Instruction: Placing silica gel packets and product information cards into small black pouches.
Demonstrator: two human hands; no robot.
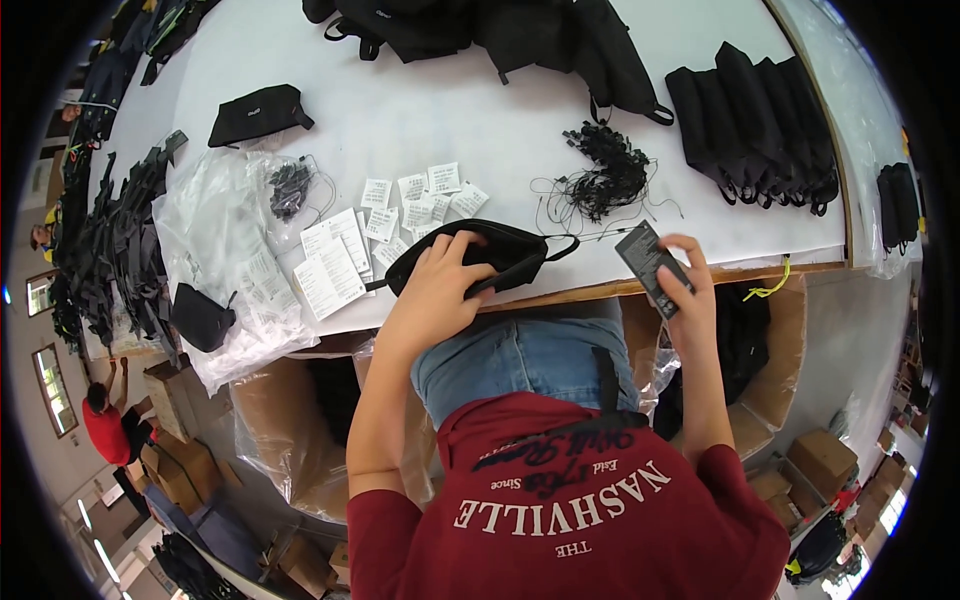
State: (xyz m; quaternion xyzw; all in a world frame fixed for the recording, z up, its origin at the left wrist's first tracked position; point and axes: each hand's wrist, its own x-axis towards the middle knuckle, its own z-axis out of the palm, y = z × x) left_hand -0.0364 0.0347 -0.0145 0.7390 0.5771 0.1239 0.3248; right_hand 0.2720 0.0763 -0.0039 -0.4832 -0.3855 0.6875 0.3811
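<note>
A black zip pouch (520, 262) lies at the table's front edge with its mouth spread open. My left hand (447, 285) grips it, fingers curled over the rim into the opening. Between the fingers and thumb of my right hand (688, 285) is a dark grey hang tag (648, 262) with pale print. A thin dark string runs from the tag toward the loop at the pouch's right end; whether it is fastened there is too small to tell. Beyond the tag lies a tangled heap of black tag strings (606, 172).
White printed slips (383, 222) and larger sheets (330, 265) lie left of the pouch, near clear plastic bags (225, 215). Finished-looking black pouches (755, 130) are lined up at right, more black bags (500, 35) at the far side. Open cartons (290, 430) stand below the table edge.
</note>
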